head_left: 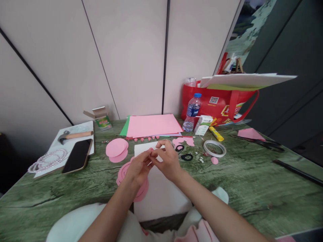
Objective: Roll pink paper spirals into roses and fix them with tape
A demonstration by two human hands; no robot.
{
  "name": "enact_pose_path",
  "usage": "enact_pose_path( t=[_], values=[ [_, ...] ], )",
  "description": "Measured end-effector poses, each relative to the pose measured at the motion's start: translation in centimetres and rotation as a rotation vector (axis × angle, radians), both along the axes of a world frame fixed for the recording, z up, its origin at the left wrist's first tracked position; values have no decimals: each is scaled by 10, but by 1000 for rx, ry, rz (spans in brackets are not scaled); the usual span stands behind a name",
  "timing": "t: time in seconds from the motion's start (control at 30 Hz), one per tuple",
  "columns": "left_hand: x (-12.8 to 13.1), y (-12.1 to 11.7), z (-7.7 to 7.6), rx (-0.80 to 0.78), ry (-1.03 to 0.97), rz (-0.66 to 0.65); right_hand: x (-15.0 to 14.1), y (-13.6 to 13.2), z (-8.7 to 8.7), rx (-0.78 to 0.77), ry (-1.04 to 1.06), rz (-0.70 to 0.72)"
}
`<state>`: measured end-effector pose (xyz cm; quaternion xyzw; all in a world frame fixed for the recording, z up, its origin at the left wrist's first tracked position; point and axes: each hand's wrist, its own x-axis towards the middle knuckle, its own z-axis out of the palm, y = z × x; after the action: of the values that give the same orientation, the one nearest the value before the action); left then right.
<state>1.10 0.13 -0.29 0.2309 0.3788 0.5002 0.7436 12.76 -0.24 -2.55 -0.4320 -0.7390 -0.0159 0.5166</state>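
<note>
My left hand [140,165] and my right hand [167,160] meet over a white sheet [161,198]. Between their fingertips is a small pink rolled paper piece [151,150], partly hidden by the fingers. Both hands are closed in a pinch on it. Beside my left hand lie pink spiral-cut paper pieces [123,173]. Farther left are stacked pink paper circles [116,148]. Black-handled scissors [187,157] rest just right of my right hand, their blades hidden. Behind the hands, several small pink paper rolls [142,139] stand in a row.
Pink paper sheets [153,125] lie at the back. To the right are a water bottle [192,112], a glue stick [216,133], a tape roll [214,149] and a red bag [219,104]. At left are a phone [77,155], a hammer [75,135] and beads [47,161].
</note>
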Motion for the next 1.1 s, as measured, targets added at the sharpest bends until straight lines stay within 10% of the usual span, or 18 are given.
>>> enact_pose_path(
  t=[0.47,1.1],
  values=[
    [1,0,0,-14,-35,42,3,4,-1,59,-48,69],
    [-1,2,-6,199,122,162,0,8,3,-659,853,432]
  ],
)
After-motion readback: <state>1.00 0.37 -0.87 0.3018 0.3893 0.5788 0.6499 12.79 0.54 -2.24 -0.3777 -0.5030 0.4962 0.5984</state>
